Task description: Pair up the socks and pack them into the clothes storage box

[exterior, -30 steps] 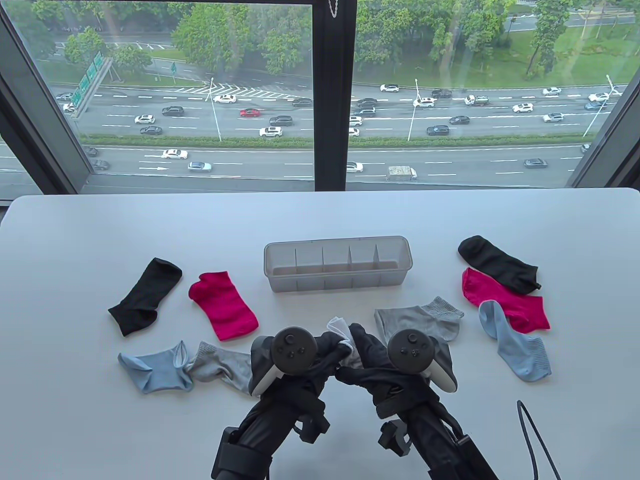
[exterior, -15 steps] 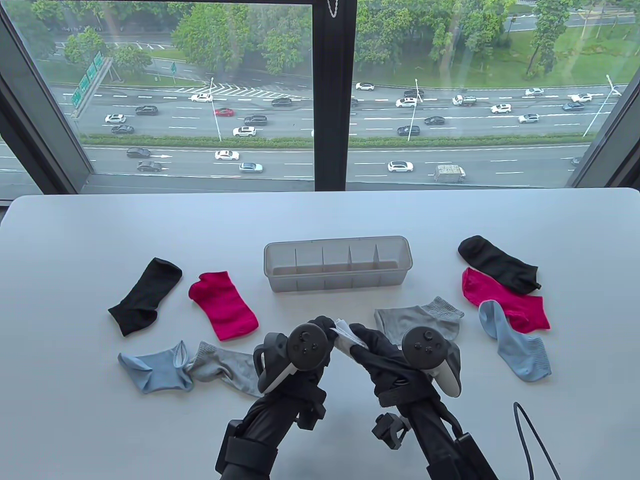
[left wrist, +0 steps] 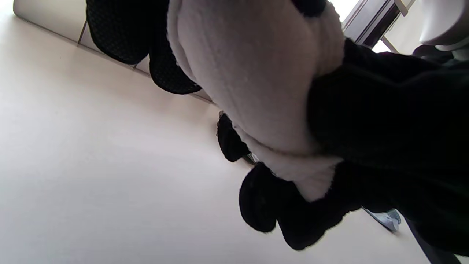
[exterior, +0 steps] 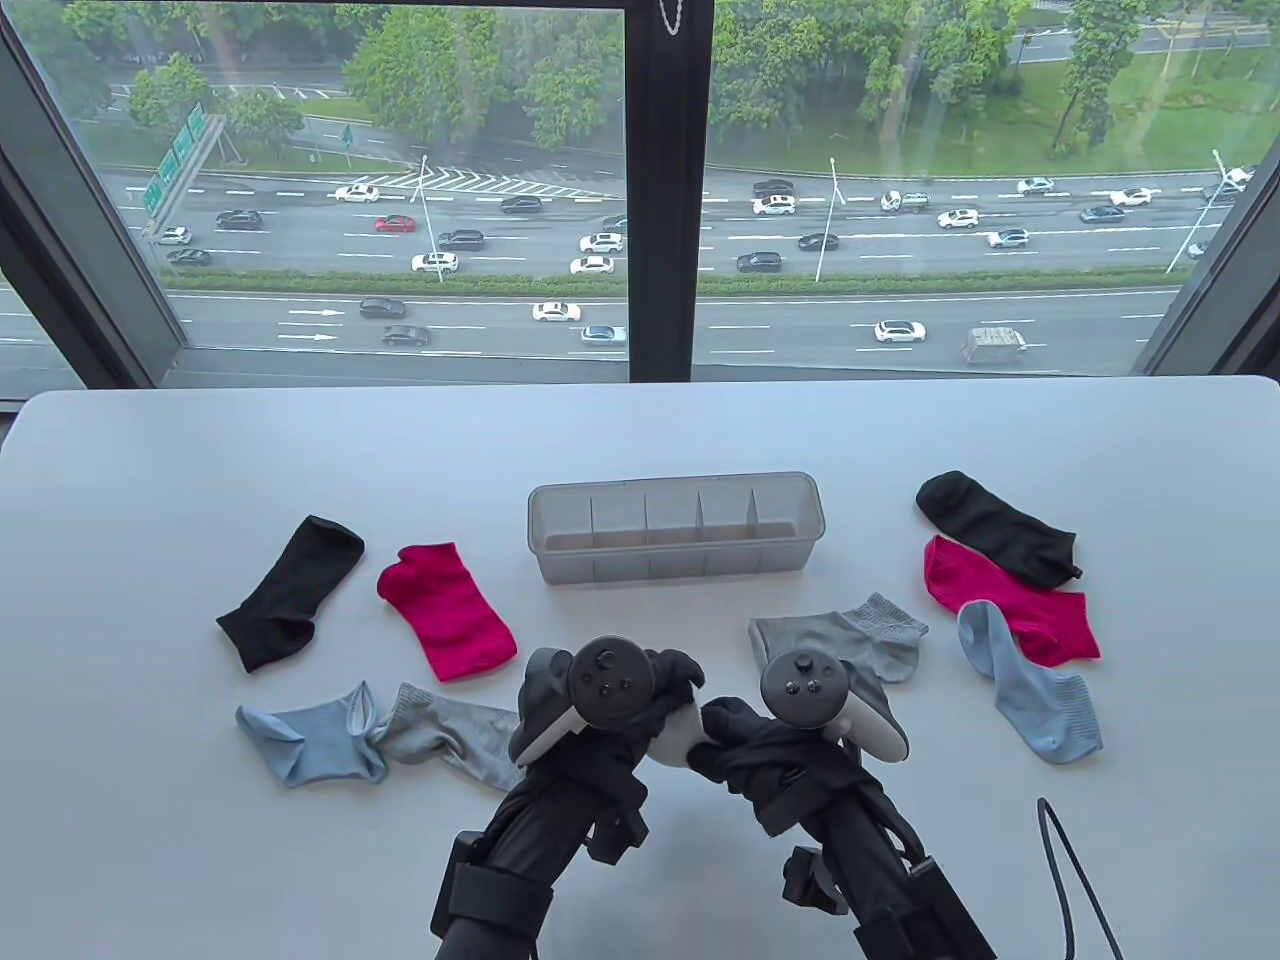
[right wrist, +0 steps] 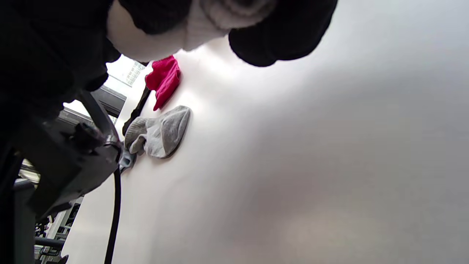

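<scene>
Both hands hold a bundled white sock pair [exterior: 682,735] just above the table, in front of the clear storage box [exterior: 675,528]. My left hand [exterior: 660,690] curls over the bundle's top and left side; in the left wrist view the white sock pair [left wrist: 256,80] fills the frame between dark fingers. My right hand [exterior: 730,725] grips its right side, and the white sock pair [right wrist: 154,33] shows at the top of the right wrist view. Most of the bundle is hidden by the gloves.
Loose socks lie around: black sock [exterior: 290,590], pink sock [exterior: 447,610], light blue sock [exterior: 310,735] and grey sock [exterior: 445,740] on the left; grey sock [exterior: 840,635], black sock [exterior: 995,525], pink sock [exterior: 1010,600], light blue sock [exterior: 1030,680] on the right. A black cable [exterior: 1060,860] loops at front right.
The hands have closed together over the white socks, which were spread loosely between them before and are now a compact bundle. Both trackers have shifted slightly.
</scene>
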